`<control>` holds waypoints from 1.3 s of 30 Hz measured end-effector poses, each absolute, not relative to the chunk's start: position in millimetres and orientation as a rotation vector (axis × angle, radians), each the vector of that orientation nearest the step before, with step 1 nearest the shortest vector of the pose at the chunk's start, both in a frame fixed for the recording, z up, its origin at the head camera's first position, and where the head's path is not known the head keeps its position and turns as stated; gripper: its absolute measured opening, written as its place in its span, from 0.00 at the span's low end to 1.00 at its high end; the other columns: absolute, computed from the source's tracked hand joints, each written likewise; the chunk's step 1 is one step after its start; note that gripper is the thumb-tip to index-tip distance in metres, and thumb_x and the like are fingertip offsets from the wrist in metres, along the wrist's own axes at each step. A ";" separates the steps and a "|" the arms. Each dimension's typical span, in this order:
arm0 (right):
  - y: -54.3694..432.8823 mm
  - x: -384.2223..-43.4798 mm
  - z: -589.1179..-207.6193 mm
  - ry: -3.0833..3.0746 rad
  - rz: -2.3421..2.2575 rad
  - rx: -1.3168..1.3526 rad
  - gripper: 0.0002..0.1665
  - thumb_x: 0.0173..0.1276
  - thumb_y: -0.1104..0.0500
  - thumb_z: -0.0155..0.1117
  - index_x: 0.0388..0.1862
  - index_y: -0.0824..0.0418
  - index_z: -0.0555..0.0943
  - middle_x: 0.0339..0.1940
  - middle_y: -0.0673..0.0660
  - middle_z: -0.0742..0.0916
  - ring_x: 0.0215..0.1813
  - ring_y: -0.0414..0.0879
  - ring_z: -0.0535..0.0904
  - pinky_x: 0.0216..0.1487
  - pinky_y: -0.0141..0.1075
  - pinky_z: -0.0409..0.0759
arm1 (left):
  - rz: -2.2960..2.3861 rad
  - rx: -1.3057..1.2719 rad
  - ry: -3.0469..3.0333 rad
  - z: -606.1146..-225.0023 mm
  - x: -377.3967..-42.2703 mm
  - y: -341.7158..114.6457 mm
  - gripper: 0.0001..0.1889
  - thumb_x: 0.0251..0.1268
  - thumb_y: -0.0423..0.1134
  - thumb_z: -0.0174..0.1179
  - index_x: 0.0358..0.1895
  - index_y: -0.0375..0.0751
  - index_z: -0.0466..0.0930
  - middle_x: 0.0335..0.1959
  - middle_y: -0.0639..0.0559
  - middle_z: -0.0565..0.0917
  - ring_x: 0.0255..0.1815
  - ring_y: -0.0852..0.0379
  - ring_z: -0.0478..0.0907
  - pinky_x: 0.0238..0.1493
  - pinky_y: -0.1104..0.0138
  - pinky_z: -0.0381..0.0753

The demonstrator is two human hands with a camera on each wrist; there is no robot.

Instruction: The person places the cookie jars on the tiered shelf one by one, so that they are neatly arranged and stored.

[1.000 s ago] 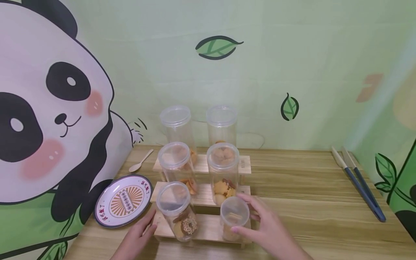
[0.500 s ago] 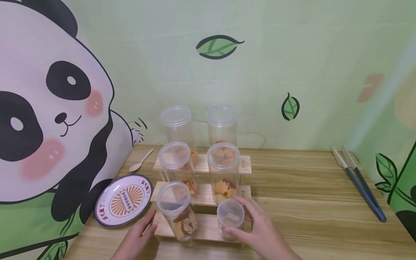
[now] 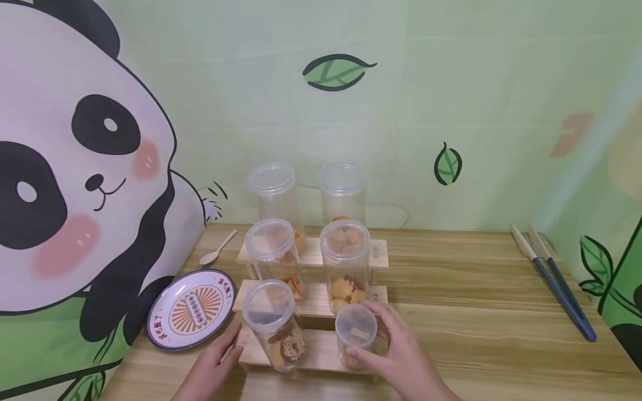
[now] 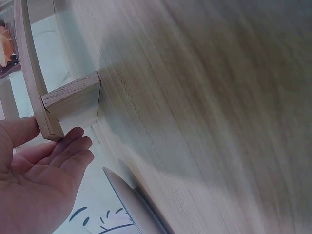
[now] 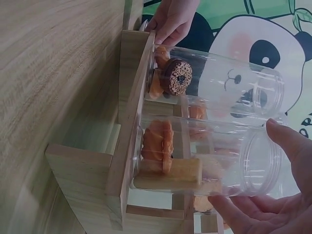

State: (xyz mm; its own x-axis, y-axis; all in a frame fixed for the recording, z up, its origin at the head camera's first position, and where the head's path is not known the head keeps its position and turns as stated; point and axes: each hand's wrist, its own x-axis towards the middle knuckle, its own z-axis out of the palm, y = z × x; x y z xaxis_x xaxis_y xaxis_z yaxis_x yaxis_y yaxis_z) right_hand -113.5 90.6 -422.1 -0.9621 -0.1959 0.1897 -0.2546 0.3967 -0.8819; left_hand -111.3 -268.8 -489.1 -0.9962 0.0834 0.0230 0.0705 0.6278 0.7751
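Note:
In the head view my right hand (image 3: 401, 348) holds a clear lidded jar (image 3: 356, 323) at the front right of the tiered wooden rack (image 3: 321, 348). Thumb and fingers sit on opposite sides, near its lid. The right wrist view shows the jar's base on the lowest plank, with pastries (image 5: 157, 146) inside. My left hand (image 3: 215, 356) grips the left end of that plank; the left wrist view has the thumb on one face and fingers on the other. Beside it stands another jar (image 3: 268, 312) with a nut-topped doughnut (image 3: 292, 346).
Several more lidded jars with pastries, such as the middle right jar (image 3: 346, 262), fill the upper tiers. Left of the rack lie a round plate (image 3: 165, 320) and a small spoon (image 3: 210, 257). Blue-handled tongs (image 3: 557, 295) rest at the far right. A panda-print backdrop stands behind.
My right hand has shifted the front right jar slightly to the left along the lowest plank, then stayed nearly still. The left hand keeps its place on the rack.

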 end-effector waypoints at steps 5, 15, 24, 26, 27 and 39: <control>90.1 -114.3 -422.1 -2.597 1.599 0.432 0.47 0.48 0.46 0.79 0.67 0.49 0.69 0.61 0.47 0.75 0.58 0.47 0.75 0.53 0.31 0.79 | 1.342 0.144 2.834 -490.1 -112.4 -269.2 0.26 0.72 0.35 0.54 0.68 0.25 0.63 0.67 0.32 0.66 0.66 0.40 0.65 0.65 0.51 0.64; 90.6 -112.8 -423.0 -2.618 1.529 0.444 0.48 0.50 0.45 0.78 0.68 0.47 0.65 0.58 0.44 0.77 0.49 0.43 0.79 0.52 0.48 0.80 | 1.329 0.128 2.813 -490.0 -112.8 -269.4 0.26 0.72 0.35 0.53 0.68 0.24 0.62 0.68 0.31 0.64 0.67 0.39 0.63 0.66 0.51 0.63; 114.6 -116.2 -417.7 -2.558 1.539 0.597 0.29 0.74 0.52 0.57 0.70 0.49 0.63 0.63 0.48 0.75 0.61 0.47 0.72 0.58 0.53 0.75 | 1.304 0.119 2.818 -488.0 -113.8 -267.2 0.27 0.72 0.36 0.54 0.69 0.26 0.62 0.68 0.32 0.64 0.68 0.39 0.61 0.67 0.50 0.60; 123.1 -119.4 -417.7 -2.545 1.451 0.629 0.25 0.76 0.55 0.52 0.70 0.49 0.63 0.64 0.50 0.76 0.62 0.47 0.72 0.58 0.52 0.75 | 1.288 0.113 2.820 -487.4 -114.1 -267.1 0.27 0.72 0.36 0.54 0.69 0.27 0.61 0.68 0.33 0.64 0.68 0.39 0.60 0.68 0.50 0.59; 127.6 -121.1 -417.5 -2.544 1.417 0.635 0.24 0.77 0.56 0.51 0.70 0.49 0.64 0.64 0.51 0.76 0.62 0.47 0.72 0.59 0.52 0.75 | 1.279 0.116 2.820 -487.0 -114.2 -267.2 0.27 0.72 0.37 0.54 0.69 0.27 0.61 0.68 0.33 0.64 0.68 0.39 0.60 0.68 0.49 0.59; 193.3 -136.9 -409.7 -2.744 0.878 0.428 0.27 0.75 0.42 0.50 0.64 0.56 0.73 0.62 0.58 0.76 0.63 0.59 0.68 0.56 0.67 0.69 | 1.177 0.152 2.854 -483.7 -117.3 -272.4 0.29 0.70 0.41 0.57 0.68 0.28 0.65 0.67 0.34 0.67 0.68 0.38 0.62 0.67 0.48 0.61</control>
